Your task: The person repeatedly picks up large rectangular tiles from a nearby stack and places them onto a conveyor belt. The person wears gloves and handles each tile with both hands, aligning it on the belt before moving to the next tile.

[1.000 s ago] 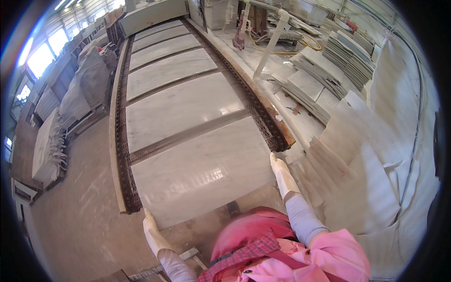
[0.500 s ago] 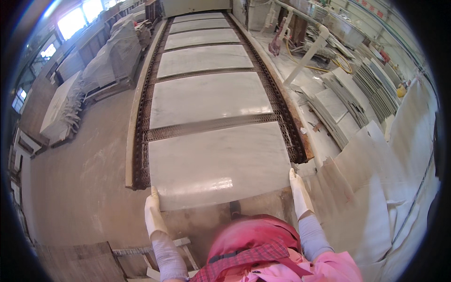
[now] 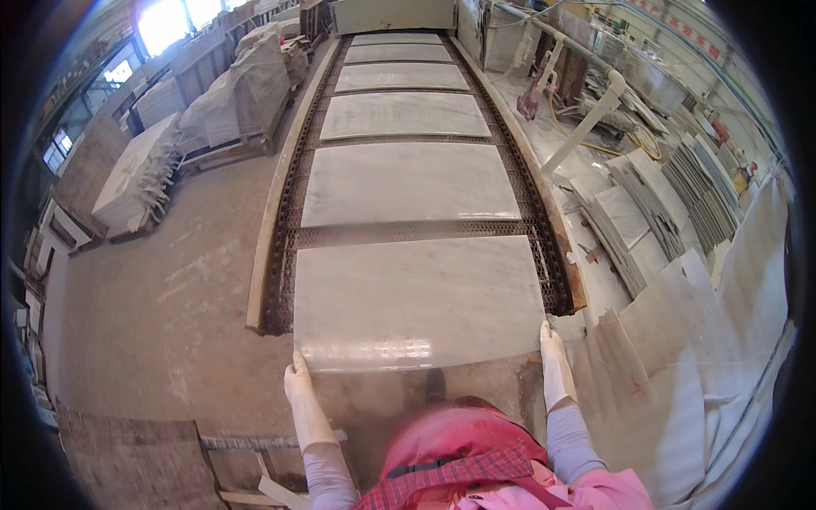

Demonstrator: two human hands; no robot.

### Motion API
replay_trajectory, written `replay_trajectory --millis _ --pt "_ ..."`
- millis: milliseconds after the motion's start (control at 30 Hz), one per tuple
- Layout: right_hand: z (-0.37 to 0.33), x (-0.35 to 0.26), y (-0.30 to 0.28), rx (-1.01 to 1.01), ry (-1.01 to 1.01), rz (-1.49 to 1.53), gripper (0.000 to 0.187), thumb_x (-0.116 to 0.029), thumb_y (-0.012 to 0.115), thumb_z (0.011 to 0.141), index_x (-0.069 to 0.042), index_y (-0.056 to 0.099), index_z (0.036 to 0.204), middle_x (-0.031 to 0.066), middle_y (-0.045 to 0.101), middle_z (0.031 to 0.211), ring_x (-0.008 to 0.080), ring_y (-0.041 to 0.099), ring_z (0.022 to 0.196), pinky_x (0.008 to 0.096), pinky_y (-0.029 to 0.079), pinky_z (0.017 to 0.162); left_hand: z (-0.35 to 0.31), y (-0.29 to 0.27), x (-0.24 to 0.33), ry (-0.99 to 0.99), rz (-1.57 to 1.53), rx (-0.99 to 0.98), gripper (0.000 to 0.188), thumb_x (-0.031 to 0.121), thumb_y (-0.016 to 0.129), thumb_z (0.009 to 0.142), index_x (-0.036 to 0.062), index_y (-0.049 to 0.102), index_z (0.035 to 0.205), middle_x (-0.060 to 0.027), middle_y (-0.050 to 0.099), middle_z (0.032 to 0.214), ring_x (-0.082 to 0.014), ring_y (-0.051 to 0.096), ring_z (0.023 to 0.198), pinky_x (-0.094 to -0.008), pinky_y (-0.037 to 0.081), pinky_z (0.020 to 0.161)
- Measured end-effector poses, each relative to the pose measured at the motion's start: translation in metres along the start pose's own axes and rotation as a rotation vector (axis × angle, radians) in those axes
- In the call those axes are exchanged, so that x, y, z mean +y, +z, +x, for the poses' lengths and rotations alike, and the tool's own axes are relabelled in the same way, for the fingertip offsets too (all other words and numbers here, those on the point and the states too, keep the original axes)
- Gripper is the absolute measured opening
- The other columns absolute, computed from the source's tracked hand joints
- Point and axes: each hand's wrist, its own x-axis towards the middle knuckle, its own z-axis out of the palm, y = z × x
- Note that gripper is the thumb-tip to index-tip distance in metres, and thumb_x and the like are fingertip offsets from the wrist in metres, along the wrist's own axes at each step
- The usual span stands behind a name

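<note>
A pale grey-white polished stone slab lies at the near end of a mesh conveyor, its near part reaching past the belt's end. At the slab's near left corner, my left hand grips the edge, in a cream glove. Opposite it, my right hand, gloved alike, is closed on the near right edge. The fingers are partly hidden under the stone. Another slab rests just beyond on the belt, with several more in a row behind it.
Rusty-edged side rails flank the belt, which runs back to a machine housing. Wrapped stacks stand at left on the floor. Thin slabs lean at right, near white sheeting. A wooden board lies at lower left.
The whole view has shifted, so the conveyor and slabs appear further right. My left hand sits closer to the slab's near corner; both hands remain on the slab.
</note>
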Motion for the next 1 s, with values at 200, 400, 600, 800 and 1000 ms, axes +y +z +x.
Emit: replay_trajectory --millis 200,400,600,800,1000 --pt "0.0 0.002 0.003 0.048 0.02 -0.066 0.07 -0.058 0.036 0.087 0.004 0.055 0.112 0.0218 0.058 0.111 0.0304 0.053 0.107 0.0363 0.038 0.092 -0.009 0.005 0.0 -0.12 -0.654 -0.261 0.054 0.051 0.044 0.089 -0.0007 0.054 0.101 -0.0101 0.063 0.084 -0.0219 0.062 0.061 -0.0338 0.05 0.048" --pt "-0.013 -0.01 -0.001 0.012 0.006 -0.07 0.068 -0.057 0.033 0.088 0.002 0.054 0.114 0.024 0.055 0.113 0.0335 0.051 0.11 0.039 0.038 0.093 -0.008 0.0 0.009 -0.089 -0.68 -0.26 0.053 0.051 0.044 0.089 0.0006 0.053 0.102 -0.0121 0.063 0.084 -0.0226 0.061 0.056 -0.0327 0.049 0.044" --pt "-0.027 -0.023 -0.005 0.016 0.017 -0.041 0.063 -0.055 0.034 0.088 -0.001 0.055 0.114 0.0245 0.055 0.114 0.0351 0.049 0.112 0.04 0.037 0.094 -0.003 0.006 0.005 -0.094 -0.632 -0.23 0.056 0.053 0.045 0.088 0.0004 0.052 0.105 -0.0128 0.062 0.083 -0.0231 0.061 0.057 -0.0335 0.049 0.044" --pt "-0.022 -0.019 -0.001 0.019 0.018 -0.065 0.063 -0.055 0.034 0.088 -0.002 0.055 0.114 0.0239 0.055 0.115 0.0347 0.049 0.113 0.04 0.037 0.094 0.002 0.01 0.006 -0.118 -0.644 -0.207 0.06 0.055 0.044 0.087 0.0003 0.051 0.108 -0.0127 0.062 0.087 -0.023 0.061 0.059 -0.0332 0.049 0.046" --pt "-0.021 -0.021 -0.002 0.001 0.027 -0.062 0.062 -0.054 0.034 0.088 -0.001 0.054 0.115 0.0239 0.053 0.116 0.0345 0.047 0.115 0.0402 0.035 0.096 -0.009 0.011 0.014 -0.076 -0.608 -0.093 0.066 0.06 0.046 0.083 0.0027 0.049 0.115 -0.012 0.061 0.092 -0.0245 0.062 0.067 -0.0345 0.05 0.051"
